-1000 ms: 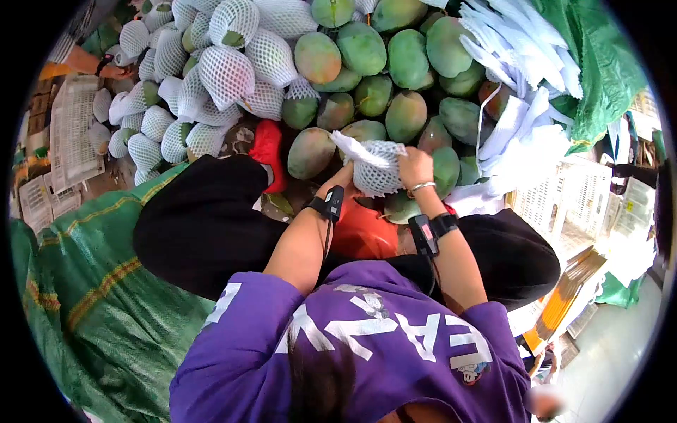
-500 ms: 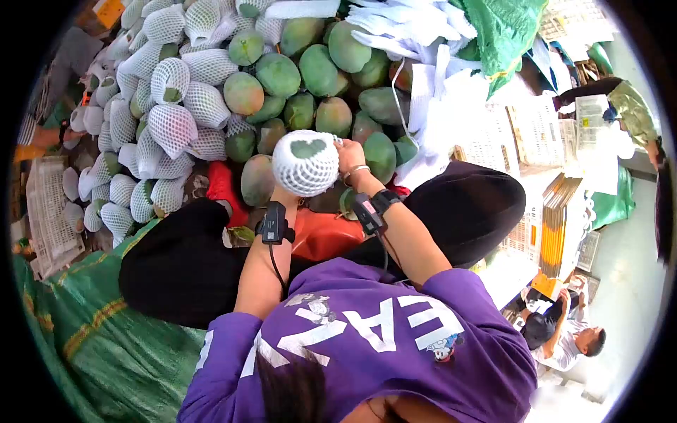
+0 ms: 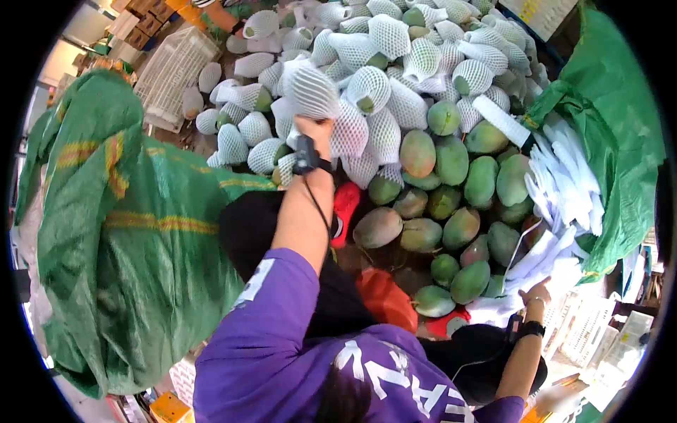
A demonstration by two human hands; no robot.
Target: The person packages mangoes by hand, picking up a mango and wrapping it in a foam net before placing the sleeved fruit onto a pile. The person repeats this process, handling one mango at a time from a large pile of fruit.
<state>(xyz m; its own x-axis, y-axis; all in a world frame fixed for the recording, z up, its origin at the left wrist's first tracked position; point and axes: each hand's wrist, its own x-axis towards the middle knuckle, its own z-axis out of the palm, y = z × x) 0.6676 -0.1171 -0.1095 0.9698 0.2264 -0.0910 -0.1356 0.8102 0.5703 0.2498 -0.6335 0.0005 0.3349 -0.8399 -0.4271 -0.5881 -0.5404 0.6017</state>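
Note:
My left hand (image 3: 315,130) is stretched forward, its fingers closed round the lower end of a mango in a white foam net (image 3: 310,88). That wrapped mango is over the near left part of a heap of netted mangoes (image 3: 370,88). On the right, my right hand (image 3: 537,291) is at the lower end of a pile of flat white foam nets (image 3: 564,183). Its fingers look apart, and I see nothing held in them. Bare green and reddish mangoes (image 3: 421,235) lie between my hands, in front of my legs.
A green woven sack (image 3: 169,261) bulges on my left; another green sheet (image 3: 620,120) hangs at right. White plastic crates (image 3: 173,74) stand at far left and right. Another person's arm (image 3: 218,15) reaches in at top left. A red-orange object (image 3: 386,299) lies between my legs.
The view has swung left. My hands, together at the netted mango before, are now far apart: the left carried it out to the netted heap, the right moved to the foam nets.

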